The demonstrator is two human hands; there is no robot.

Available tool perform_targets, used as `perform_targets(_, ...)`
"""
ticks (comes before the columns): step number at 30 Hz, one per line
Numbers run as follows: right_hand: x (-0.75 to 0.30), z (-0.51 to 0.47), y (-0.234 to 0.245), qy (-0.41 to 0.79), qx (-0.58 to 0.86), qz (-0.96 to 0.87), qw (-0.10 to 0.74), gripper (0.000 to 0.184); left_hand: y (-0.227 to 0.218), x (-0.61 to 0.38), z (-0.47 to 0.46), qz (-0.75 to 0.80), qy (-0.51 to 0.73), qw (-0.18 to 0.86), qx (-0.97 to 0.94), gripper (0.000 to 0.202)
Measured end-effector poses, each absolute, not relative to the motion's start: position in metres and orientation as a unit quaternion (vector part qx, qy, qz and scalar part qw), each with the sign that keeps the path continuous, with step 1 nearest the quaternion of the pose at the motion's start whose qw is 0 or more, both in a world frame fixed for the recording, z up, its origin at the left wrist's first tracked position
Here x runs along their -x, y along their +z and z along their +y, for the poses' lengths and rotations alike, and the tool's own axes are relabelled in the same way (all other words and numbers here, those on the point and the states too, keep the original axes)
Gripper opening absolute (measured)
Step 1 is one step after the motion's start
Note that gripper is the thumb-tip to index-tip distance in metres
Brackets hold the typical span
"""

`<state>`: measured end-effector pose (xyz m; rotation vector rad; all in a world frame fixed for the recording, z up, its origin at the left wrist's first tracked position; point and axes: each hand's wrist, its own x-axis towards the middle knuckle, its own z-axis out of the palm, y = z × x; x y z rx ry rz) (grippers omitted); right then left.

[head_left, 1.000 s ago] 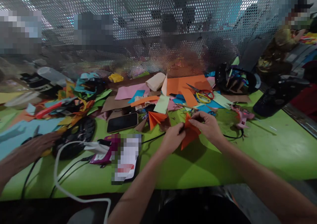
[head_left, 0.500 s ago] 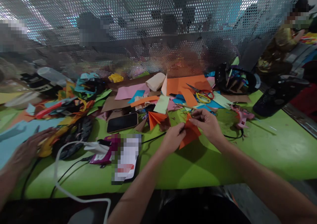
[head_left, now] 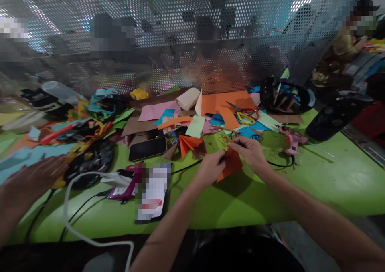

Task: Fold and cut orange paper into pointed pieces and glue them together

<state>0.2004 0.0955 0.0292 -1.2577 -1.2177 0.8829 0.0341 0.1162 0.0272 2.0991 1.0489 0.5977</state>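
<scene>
Both of my hands are closed on one small piece of orange paper [head_left: 231,164] held above the green table [head_left: 234,208]. My left hand [head_left: 212,166] grips its left edge, with the fingertips curled in. My right hand [head_left: 250,150] pinches its upper corner between thumb and fingers. Just left of them stands a pleated orange paper fan [head_left: 190,144]. Behind the hands lie scissors [head_left: 247,116] with red and yellow handles, on blue and orange paper scraps. A pink glue gun [head_left: 294,140] rests to the right of my right hand, its cord running toward me.
A dark phone [head_left: 147,148] and a lit phone [head_left: 154,192] lie to the left, beside a purple tissue pack [head_left: 124,184]. Another person's hand [head_left: 33,180] reaches in at far left. A dark tumbler [head_left: 337,113] stands at the right. Perforated metal [head_left: 168,35] borders the back.
My right hand has shifted slightly down and left, its fingers closer to the top of the orange paper. The other person's hand at far left has risen and spread flatter.
</scene>
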Motion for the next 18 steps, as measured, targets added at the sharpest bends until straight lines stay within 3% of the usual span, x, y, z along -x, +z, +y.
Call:
perform_targets(4, -0.204, 0.097, 0.032, 0.391, 0.519, -0.508, 0.566, 0.03, 0.025, -0.034, 0.119, 0.4, 0.254, 0.388, -0.791, 0.021)
perform_targets(12, -0.207, 0.098, 0.035, 0.455, 0.509, -0.521, 0.512, 0.035, 0.022, -0.03, 0.128, 0.395, 0.422, 0.562, -0.592, 0.021)
perform_targets(18, -0.207, 0.096, 0.033, 0.427, 0.532, -0.508, 0.527, 0.033, 0.019, -0.032, 0.126, 0.383, 0.417, 0.589, -0.577, 0.028)
